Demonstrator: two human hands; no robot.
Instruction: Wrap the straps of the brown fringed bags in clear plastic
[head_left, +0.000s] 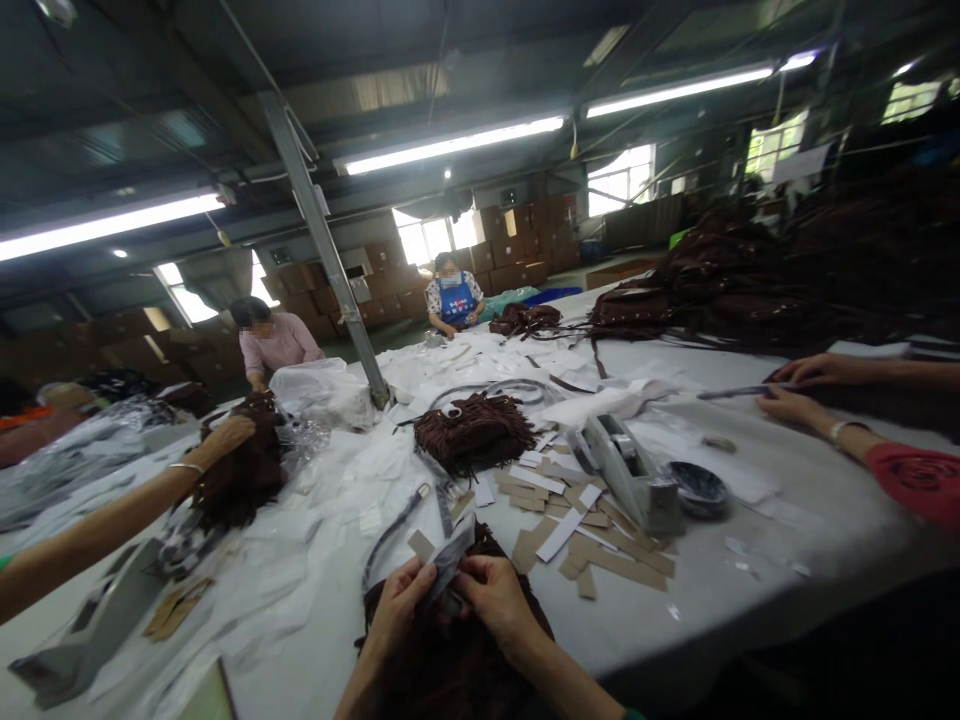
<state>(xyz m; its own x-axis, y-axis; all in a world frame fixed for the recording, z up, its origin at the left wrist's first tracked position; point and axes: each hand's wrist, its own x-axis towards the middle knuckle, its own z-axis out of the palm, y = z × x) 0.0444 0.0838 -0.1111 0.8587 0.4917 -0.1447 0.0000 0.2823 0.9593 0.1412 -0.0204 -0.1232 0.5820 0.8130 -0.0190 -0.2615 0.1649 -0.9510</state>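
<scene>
pinching a thin grey wrapper [452,553] between them, the left hand [400,603] and right hand [495,596] each have their grip closed on its lower part, just above a brown fringed bag [450,668] lying at the near edge of the bench [750,590]. the wrapper looks light, limp and easily creased, so it is likely best held by its edges. the bag seems soft and floppy.

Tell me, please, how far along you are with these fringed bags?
Done, seemingly: a pile of bags at the far right. In hand: left hand and right hand pinch a grey slip on one fringed bag. Left: another bag mid-table, plus many card strips unused.
</scene>
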